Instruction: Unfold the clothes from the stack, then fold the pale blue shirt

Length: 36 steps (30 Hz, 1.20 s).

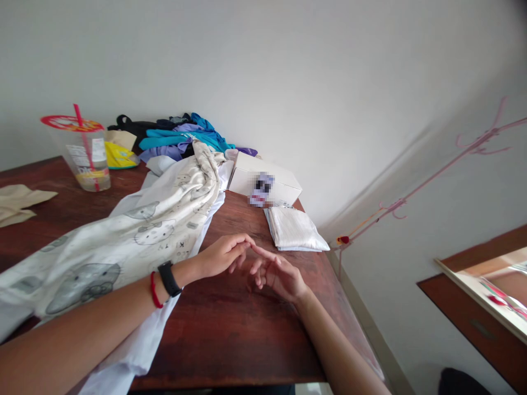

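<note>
Cream patterned cloth [158, 222] runs to lower left; your left hand [222, 255] and right hand [282, 277] touch, loosely uncurled, empty. Your watch [168, 278] could snag it, dragging folds against the cup [93, 162], upper left.

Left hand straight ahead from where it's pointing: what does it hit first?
The left hand would likely meet the right hand first; their fingertips seem to touch, though depth is hard to judge.

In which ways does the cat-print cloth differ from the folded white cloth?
The cat-print cloth lies long and rumpled; the folded white cloth forms a compact bundle. The cat-print cloth bears grey cat drawings; the folded white cloth shows none. Both are mainly pale.
</note>
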Each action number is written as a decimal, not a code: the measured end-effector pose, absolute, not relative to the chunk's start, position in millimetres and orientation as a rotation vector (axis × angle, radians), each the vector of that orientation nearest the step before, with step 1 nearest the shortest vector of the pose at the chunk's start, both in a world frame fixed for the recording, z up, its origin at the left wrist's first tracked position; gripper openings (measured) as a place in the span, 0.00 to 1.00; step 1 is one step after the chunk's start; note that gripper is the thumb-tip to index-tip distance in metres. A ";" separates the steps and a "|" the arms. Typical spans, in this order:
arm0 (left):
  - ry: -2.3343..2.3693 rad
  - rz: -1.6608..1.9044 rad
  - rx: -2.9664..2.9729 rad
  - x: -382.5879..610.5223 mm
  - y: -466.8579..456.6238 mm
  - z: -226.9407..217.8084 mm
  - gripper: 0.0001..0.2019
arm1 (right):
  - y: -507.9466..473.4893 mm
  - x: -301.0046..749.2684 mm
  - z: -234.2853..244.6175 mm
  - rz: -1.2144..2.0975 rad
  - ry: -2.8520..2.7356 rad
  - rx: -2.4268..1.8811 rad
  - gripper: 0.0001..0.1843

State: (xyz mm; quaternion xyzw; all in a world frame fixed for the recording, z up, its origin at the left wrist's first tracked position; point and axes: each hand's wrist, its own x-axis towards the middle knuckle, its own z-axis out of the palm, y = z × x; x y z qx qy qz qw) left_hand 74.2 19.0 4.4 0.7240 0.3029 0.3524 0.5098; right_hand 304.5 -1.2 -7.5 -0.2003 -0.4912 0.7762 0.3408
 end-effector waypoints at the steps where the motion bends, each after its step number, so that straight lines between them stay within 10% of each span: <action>1: 0.730 0.850 1.742 74.1 18.8 4.4 0.18 | -1.5 304.2 -7.1 2.031 -1.268 -0.513 0.33; 36: 0.882 0.878 2.270 63.7 12.5 8.2 0.11 | -4.4 300.2 -12.7 2.163 -1.208 -0.552 0.42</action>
